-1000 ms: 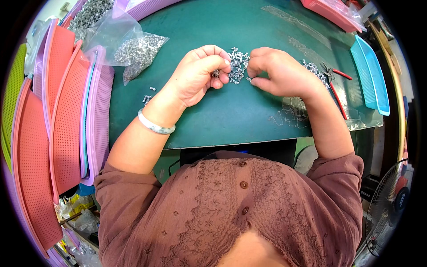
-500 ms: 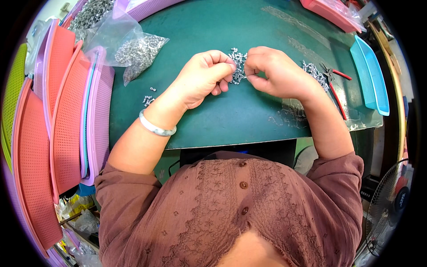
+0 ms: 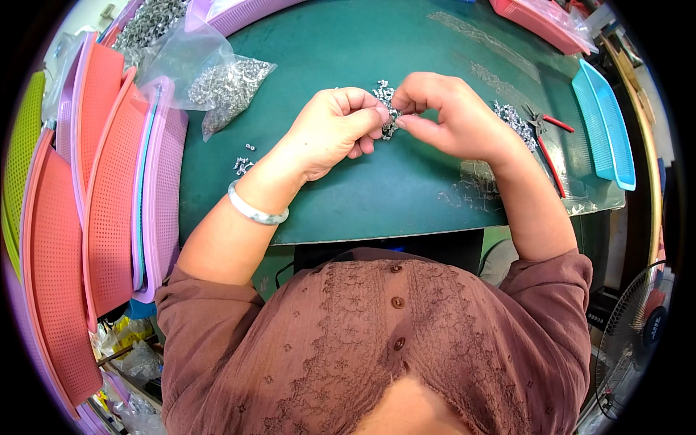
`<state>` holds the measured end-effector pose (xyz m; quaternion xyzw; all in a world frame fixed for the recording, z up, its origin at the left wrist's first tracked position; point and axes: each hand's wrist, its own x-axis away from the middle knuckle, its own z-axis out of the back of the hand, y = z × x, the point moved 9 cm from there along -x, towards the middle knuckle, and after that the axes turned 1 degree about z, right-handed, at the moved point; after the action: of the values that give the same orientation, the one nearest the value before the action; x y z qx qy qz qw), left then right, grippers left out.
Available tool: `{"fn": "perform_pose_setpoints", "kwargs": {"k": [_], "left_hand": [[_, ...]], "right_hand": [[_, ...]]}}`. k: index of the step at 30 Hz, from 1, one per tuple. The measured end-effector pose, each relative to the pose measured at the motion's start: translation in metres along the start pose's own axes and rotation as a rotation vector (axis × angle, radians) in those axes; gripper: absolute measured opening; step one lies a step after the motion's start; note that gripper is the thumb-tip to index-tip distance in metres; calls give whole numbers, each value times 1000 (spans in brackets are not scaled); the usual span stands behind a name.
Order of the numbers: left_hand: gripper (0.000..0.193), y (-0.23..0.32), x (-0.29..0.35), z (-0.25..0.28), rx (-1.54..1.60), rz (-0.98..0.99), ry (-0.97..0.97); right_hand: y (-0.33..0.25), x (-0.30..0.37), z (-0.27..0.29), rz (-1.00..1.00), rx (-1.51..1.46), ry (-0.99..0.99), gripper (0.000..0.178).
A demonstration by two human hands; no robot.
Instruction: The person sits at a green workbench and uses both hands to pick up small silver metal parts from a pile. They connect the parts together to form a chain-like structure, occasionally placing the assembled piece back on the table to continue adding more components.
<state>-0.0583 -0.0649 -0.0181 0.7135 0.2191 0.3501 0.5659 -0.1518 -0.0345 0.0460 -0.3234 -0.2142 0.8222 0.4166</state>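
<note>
Over the middle of the green table (image 3: 348,199) my two hands meet, fingertips almost touching. My left hand (image 3: 337,127), with a pale bangle (image 3: 255,210) on its wrist, is closed in a pinch; whatever is in it is too small to make out. Thumb and forefinger of my right hand (image 3: 449,116) close on a small silvery metal part beside the left fingertips. Behind and under the fingers lies a loose pile of small silvery metal parts (image 3: 383,93), partly hidden by both hands.
A second pile of metal parts (image 3: 513,123) and red-handled pliers (image 3: 549,148) lie right, before a blue basket (image 3: 603,123). At left are a clear bag of parts (image 3: 228,94), a few loose pieces (image 3: 243,165) and stacked baskets (image 3: 109,196). A fan (image 3: 631,326) stands lower right.
My right hand has shifted slightly left, its thumb and forefinger coming to my left fingertips, where a small metal part now shows. My left hand has hardly moved.
</note>
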Motion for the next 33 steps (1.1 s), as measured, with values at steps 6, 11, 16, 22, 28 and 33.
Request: {"fn": "perform_pose_setpoints", "kwargs": {"k": [6,11,16,22,28,33], "left_hand": [[10,1,0,0,8,-19,-10],[10,2,-1,-1,1,-34,-33],[9,4,0,-4,34,-62,-61],[6,6,0,-5,28,-73,-70],[5,3,-2,-1,94,-68,-53],[7,1,-4,1,264,-36,-91]], "right_hand": [[0,-1,-2,7,43,-42,9],[-3,-1,1,80,55,24,9],[-4,-1,3,65,46,45,8],[-2,-1,3,17,46,16,8],[5,-1,6,-37,70,21,8],[18,6,-10,-95,267,-189,8]]}}
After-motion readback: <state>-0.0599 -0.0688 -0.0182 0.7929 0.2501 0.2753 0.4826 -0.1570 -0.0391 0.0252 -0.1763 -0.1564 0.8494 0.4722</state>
